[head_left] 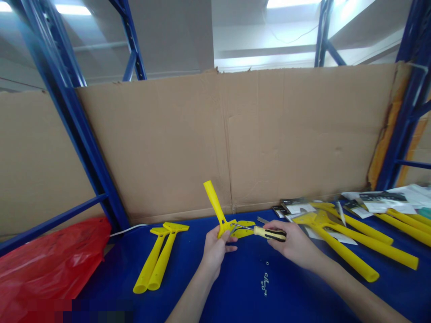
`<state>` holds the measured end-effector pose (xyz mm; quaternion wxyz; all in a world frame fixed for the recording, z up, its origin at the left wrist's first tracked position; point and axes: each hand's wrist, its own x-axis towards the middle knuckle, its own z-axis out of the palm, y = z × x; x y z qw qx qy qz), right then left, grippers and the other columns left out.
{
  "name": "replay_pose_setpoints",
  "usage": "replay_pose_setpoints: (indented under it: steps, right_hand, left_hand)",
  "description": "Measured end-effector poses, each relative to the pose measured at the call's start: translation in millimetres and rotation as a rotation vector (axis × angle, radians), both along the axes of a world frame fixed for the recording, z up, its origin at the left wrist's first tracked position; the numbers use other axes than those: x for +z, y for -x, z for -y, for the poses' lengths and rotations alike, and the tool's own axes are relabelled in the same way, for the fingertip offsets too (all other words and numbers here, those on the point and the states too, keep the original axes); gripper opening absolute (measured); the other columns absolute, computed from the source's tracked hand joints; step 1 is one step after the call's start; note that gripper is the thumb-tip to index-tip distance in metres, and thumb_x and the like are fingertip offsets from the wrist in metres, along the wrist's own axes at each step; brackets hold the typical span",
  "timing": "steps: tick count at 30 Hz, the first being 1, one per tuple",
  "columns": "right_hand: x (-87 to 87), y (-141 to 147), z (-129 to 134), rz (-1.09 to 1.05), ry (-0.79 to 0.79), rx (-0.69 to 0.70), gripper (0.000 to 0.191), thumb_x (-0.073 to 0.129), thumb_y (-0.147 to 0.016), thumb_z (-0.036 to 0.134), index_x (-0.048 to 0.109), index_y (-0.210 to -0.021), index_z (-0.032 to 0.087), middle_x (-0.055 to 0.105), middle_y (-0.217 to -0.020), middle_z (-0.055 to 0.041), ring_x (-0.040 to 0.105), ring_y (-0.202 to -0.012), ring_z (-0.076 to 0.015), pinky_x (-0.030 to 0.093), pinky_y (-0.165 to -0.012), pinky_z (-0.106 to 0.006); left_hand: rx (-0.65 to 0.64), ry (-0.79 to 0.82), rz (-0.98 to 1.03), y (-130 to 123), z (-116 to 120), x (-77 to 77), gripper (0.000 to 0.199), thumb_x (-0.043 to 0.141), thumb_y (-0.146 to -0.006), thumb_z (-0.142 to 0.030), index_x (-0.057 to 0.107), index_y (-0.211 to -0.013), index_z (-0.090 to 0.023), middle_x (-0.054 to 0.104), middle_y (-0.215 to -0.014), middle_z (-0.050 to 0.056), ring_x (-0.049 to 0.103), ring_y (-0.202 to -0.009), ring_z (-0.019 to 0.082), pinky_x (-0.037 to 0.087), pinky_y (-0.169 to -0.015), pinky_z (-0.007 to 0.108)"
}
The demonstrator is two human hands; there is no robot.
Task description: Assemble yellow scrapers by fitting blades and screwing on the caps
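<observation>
My left hand (215,246) is closed around the head end of a yellow scraper handle (214,202), whose tube points up and slightly left. A screwdriver (269,233) with a cream and black grip lies in my closed right hand (292,244). Its shaft points left, and the tip reaches the scraper's head by my left thumb; whether it sits in a screw is too small to tell. Flat yellow plates (245,223) show just behind the shaft. A thin metal strip (261,220) is beside my right fingers. Small screws and nuts (265,282) lie loose on the blue table (235,296).
Two yellow scraper handles (161,260) lie at left, near a red plastic bag (54,260). On the right are several more yellow scrapers (350,255) and packaged items (384,202). A cardboard panel (175,148) stands behind, between blue rack posts (84,134).
</observation>
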<state>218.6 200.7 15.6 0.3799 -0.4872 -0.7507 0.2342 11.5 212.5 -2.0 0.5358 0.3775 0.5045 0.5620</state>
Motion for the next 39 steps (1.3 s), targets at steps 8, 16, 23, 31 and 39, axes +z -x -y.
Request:
replay_pose_setpoints:
  steps: [8,16,23,31,39]
  right_hand:
    - [-1.8,-1.3,-0.8,0.021,-0.011,0.001,0.021,0.057,-0.069,0.019,0.070,-0.085,0.019,0.069,-0.067,-0.0006,0.057,-0.055,-0.0155,0.041,-0.050,-0.024]
    - [-1.7,-1.3,-0.9,0.023,-0.002,-0.009,0.022,0.058,-0.067,0.018,0.070,-0.085,0.019,0.070,-0.069,-0.0010,0.059,-0.058,-0.0172,0.042,-0.052,-0.026]
    - [-1.9,-1.6,-3.1,-0.031,0.045,-0.077,0.021,0.062,-0.061,0.017,0.069,-0.081,0.020,0.068,-0.075,-0.0022,0.061,-0.066,-0.0190,0.046,-0.060,-0.028]
    - [3.4,13.3,6.0,-0.082,-0.140,-0.266,0.016,0.063,-0.069,0.034,0.064,-0.078,0.021,0.067,-0.073,-0.0040,0.063,-0.065,-0.0208,0.046,-0.058,-0.029]
    - [-1.1,18.8,9.2,-0.330,0.044,-0.196,0.055,0.056,-0.072,0.041,0.035,-0.121,0.025,0.060,-0.102,-0.0059,0.051,-0.039,-0.0081,0.040,-0.032,-0.023]
  left_hand:
    - [0.000,0.002,0.007,1.4,-0.5,-0.6,0.015,0.058,-0.078,-0.006,0.062,-0.092,-0.011,0.067,-0.094,0.010,0.063,-0.062,0.012,0.053,-0.046,0.022]
    - [-0.015,-0.005,-0.023,2.1,-0.5,-1.9,0.016,0.056,-0.079,-0.005,0.061,-0.094,-0.009,0.067,-0.094,0.012,0.063,-0.061,0.012,0.053,-0.046,0.022]
    - [-0.030,-0.033,-0.050,2.3,-4.3,-7.3,0.019,0.065,-0.076,-0.013,0.062,-0.095,-0.010,0.066,-0.093,0.012,0.062,-0.058,0.011,0.052,-0.042,0.021]
    - [0.007,-0.032,-0.068,-1.4,-2.4,-5.0,0.017,0.066,-0.074,-0.011,0.062,-0.090,-0.008,0.065,-0.085,0.009,0.060,-0.052,0.010,0.050,-0.038,0.020]
    - [0.022,-0.021,-0.124,-1.4,-3.5,-6.1,0.014,0.051,-0.081,-0.003,0.058,-0.092,-0.009,0.064,-0.085,0.008,0.057,-0.050,0.008,0.048,-0.036,0.018]
